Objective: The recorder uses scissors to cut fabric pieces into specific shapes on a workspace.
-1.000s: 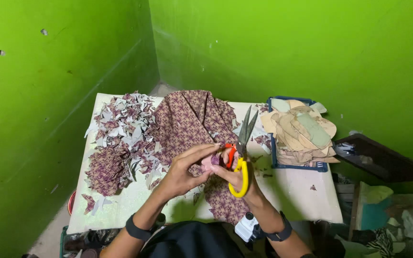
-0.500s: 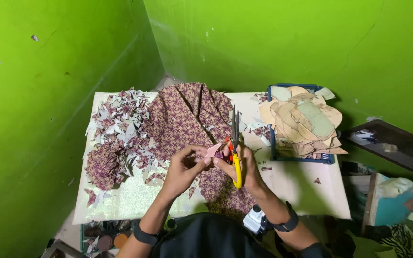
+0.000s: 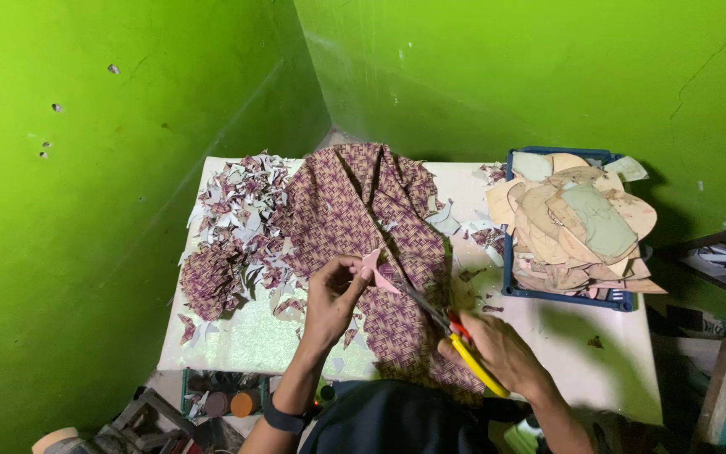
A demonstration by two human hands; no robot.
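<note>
The left hand (image 3: 334, 294) pinches a small pink cut-out piece (image 3: 374, 266) between thumb and fingertips, holding it up just above the patterned brown-purple fabric (image 3: 355, 219) spread down the middle of the white table (image 3: 581, 345). The right hand (image 3: 497, 353) is closed around the yellow and red handles of a pair of scissors (image 3: 443, 324), whose blades point up-left and reach the lower edge of the pink piece. The blade tips lie very near the left thumb, so a nick looks possible if the piece is turned without shifting the pinch; a deep bite could also catch the fabric right beneath it. The piece is small and thin, and it may fold or slip out between the fingers. Left of the fabric sits a heap of cut scraps (image 3: 237, 227), reaching to the table's left edge, where a nudge could push some off. Right of the fabric, a blue tray (image 3: 510, 252) piled with tan paper templates (image 3: 577, 223) stands close by. The barest room is on the table's near right part, below the tray; green walls (image 3: 128, 168) close in at the left and back.
</note>
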